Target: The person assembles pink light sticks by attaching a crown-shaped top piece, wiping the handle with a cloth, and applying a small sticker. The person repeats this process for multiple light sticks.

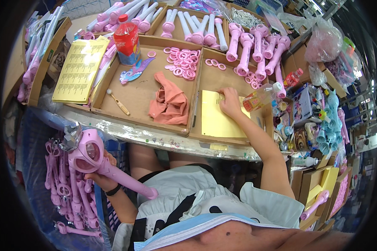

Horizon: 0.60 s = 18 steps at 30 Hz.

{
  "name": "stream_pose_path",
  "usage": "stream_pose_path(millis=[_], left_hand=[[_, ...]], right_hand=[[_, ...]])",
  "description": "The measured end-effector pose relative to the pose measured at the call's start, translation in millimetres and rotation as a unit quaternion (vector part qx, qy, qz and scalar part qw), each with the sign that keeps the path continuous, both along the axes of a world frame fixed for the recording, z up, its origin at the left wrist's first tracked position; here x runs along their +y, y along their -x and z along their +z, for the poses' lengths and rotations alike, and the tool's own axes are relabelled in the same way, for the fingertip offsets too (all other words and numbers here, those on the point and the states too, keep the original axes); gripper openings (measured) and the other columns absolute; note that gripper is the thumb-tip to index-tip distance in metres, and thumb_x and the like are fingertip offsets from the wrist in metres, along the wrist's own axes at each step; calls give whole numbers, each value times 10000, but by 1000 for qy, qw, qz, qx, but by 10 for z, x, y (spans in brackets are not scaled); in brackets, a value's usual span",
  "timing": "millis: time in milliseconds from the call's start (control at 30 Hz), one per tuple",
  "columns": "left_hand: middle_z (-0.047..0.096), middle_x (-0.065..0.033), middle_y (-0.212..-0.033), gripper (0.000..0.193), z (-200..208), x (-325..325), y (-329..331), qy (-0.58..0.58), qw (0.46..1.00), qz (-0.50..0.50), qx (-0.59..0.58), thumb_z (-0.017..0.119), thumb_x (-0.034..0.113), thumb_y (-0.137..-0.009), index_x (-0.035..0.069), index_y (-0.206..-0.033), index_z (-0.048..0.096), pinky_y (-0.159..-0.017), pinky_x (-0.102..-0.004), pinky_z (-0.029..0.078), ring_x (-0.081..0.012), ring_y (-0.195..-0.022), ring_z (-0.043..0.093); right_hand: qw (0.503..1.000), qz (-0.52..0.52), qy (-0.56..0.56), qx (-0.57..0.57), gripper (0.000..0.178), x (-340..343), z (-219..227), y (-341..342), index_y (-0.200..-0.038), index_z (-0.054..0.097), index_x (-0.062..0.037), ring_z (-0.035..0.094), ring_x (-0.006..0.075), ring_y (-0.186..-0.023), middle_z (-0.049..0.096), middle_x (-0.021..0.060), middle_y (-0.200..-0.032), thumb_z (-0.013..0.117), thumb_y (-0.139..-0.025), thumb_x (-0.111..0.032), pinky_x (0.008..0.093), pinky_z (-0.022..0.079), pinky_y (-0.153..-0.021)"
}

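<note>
My left hand (102, 178), a dark band at its wrist, is wrapped round a pink toy wand (125, 183) below its round windowed head. A silvery faceted crown tops that head, and the wand slants with its handle end near my lap. Over the table, my right hand (229, 103) has its bent fingertips pinched together at the upper part of a yellow label sheet (218, 121). A few printed marks show beside the fingers; whatever is between them is too small to make out. The sheet lies in a shallow cardboard tray (196, 109).
Pink rings (184, 62), an orange cloth (169, 106), a small brush (118, 102) and a red-capped bottle (126, 40) occupy the left tray. A clear bottle (262, 96) leans beside my right hand. Several wands (77, 201) fill the blue bin at left.
</note>
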<state>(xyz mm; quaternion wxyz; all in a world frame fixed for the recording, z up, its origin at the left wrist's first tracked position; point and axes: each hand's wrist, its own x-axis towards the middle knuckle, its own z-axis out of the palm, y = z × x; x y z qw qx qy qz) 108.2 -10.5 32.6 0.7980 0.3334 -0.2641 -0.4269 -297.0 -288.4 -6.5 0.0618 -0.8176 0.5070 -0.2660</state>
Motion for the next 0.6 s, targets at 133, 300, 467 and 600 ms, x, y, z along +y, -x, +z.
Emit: stream_pose_path(millis=[133,300,467,600], left_hand=[[470,-105,-979,1074,-26,-3,-12,5,1000,-4,1,537,817,-616,-55,-1220,369,-610,-270,386,-170,-730,473],[472,-110,-974,1063,-35,-8,-19,10,1000,-1,-2,543,806,-626,-56,-1222,366,-605,-274,393,-173,-728,474],[474,-113,-964,1052,-15,-18,-2,20,1000,-2,6,544,804,-631,-55,-1213,369,-599,-271,393,-173,-713,474],[474,-113,-960,1049,-10,-18,16,5,1000,18,-2,539,809,-630,-53,-1205,376,-590,-266,389,-169,-698,472]], right_hand=[[1000,-12,2,-21,323,-20,-13,-23,-962,583,-38,490,332,-970,547,146,-967,537,-648,20,401,406,-874],[998,-20,-20,-51,320,0,-20,-29,-956,588,-31,499,326,-958,556,151,-964,537,-645,26,401,408,-862],[997,6,76,-29,291,17,-25,-36,-965,631,-45,529,306,-900,590,125,-914,554,-693,24,384,438,-809],[994,7,93,-50,218,27,-37,-27,-945,672,-65,556,290,-872,619,105,-896,590,-750,-9,375,457,-779]])
